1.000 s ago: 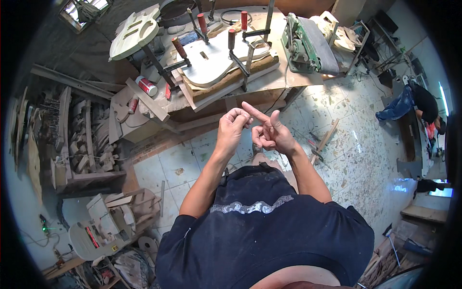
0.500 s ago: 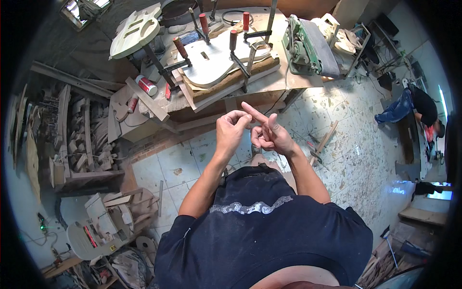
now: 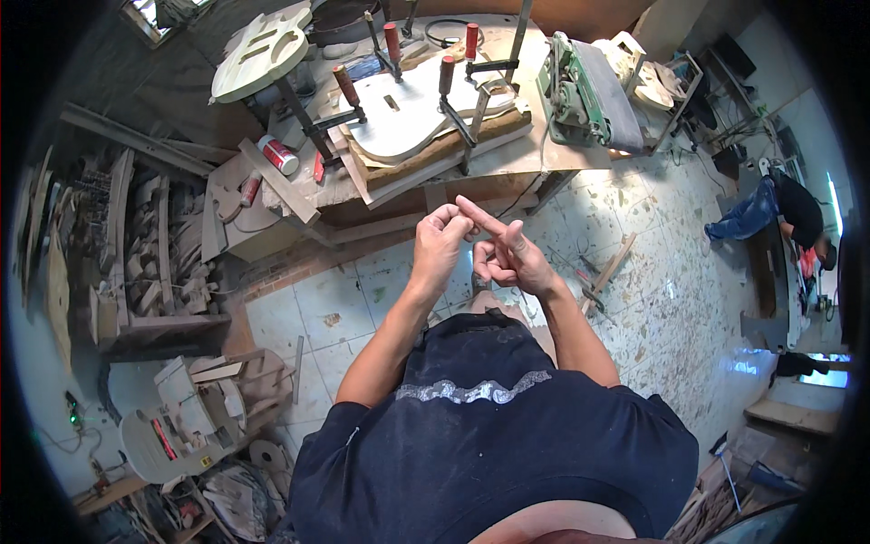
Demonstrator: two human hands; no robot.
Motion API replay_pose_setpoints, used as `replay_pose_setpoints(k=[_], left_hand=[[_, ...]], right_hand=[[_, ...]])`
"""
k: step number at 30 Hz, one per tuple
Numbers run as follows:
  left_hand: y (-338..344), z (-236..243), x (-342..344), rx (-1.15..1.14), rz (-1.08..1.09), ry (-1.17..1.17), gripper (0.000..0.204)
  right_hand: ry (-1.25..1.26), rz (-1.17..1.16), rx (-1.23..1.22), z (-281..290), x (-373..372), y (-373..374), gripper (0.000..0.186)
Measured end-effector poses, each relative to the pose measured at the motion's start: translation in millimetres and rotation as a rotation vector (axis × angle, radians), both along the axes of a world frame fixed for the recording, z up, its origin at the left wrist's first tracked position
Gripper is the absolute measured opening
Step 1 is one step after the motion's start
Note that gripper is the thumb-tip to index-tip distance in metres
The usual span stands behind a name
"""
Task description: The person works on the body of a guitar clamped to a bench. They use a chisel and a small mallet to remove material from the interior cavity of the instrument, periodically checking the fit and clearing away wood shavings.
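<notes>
My left hand [image 3: 439, 249] and my right hand [image 3: 515, 257] meet in front of me, above the floor near the workbench. Thumb and forefinger of the left are pinched together against the right forefinger; anything tiny between them cannot be made out. On my right hand the forefinger points out and the thumb stands up, while the other fingers are loosely bent, and no object shows in it. Beyond them, a pale guitar body [image 3: 394, 122] lies on wooden boards on the bench, held by several bar clamps [image 3: 446, 77] with red handles.
Another guitar body [image 3: 263, 54] with cut-outs is at the bench's far left, near a red and white bottle [image 3: 277, 155]. A green belt sander [image 3: 589, 95] stands to the right. Wood scraps [image 3: 172, 236] fill a left rack. Someone [image 3: 770, 208] bends over at far right.
The view has shifted slightly, so the bench sits a little further right in it. My hands keep nearly the same pose, with the left pinch still at the right forefinger.
</notes>
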State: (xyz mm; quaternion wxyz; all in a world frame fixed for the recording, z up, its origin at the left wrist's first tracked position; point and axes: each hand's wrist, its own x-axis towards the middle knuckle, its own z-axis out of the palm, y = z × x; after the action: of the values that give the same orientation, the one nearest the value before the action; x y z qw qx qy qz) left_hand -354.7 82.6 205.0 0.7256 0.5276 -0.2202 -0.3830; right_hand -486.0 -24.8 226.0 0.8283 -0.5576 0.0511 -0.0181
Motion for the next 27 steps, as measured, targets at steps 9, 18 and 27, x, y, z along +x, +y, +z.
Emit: replay_pose_setpoints(k=[9, 18, 27], left_hand=[[5.5, -0.2, -2.1, -0.056, -0.036, 0.144, 0.007], [7.3, -1.5, -0.3, -0.067, 0.006, 0.056, 0.010], [4.8, 5.3, -5.9, 0.013, 0.060, -0.060, 0.015]], right_hand=[[0.007, 0.003, -0.030, 2.7, 2.6, 0.2, 0.097], [-0.032, 0.018, 0.213, 7.5, 0.1, -2.7, 0.103], [-0.023, 0.033, 0.170, 5.5, -1.9, -1.1, 0.105]])
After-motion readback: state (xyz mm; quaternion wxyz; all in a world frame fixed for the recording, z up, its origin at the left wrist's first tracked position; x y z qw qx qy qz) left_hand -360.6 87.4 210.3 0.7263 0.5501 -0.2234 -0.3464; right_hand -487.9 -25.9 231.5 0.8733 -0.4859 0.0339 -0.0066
